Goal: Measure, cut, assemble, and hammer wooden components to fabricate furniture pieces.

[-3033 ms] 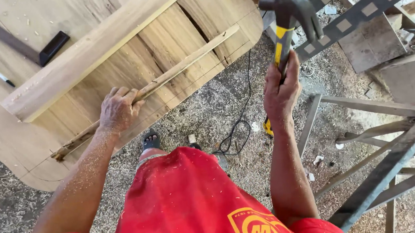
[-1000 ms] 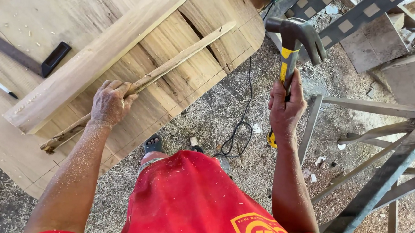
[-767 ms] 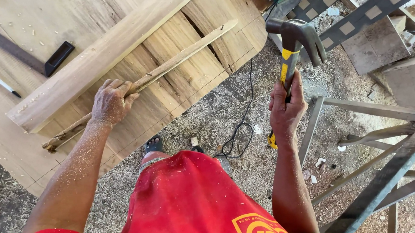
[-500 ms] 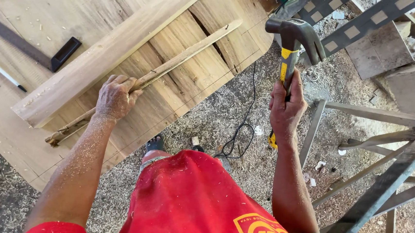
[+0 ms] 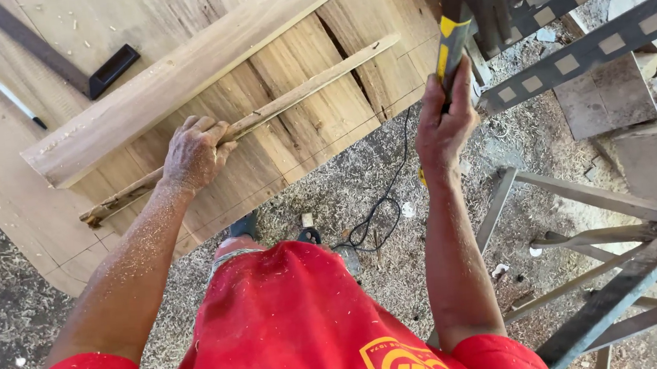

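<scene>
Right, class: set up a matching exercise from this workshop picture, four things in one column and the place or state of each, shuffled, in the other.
Things:
1. claw hammer
2. thin wooden strip
3. pen
4. black cable

Places or states:
A. lying on the sawdust-covered ground
B. raised in the right hand
C. pressed to the wooden panel under the left hand
D. lying loose near the panel's far left edge

Pairs: 1-B, 2-C, 3-D, 4-A
</scene>
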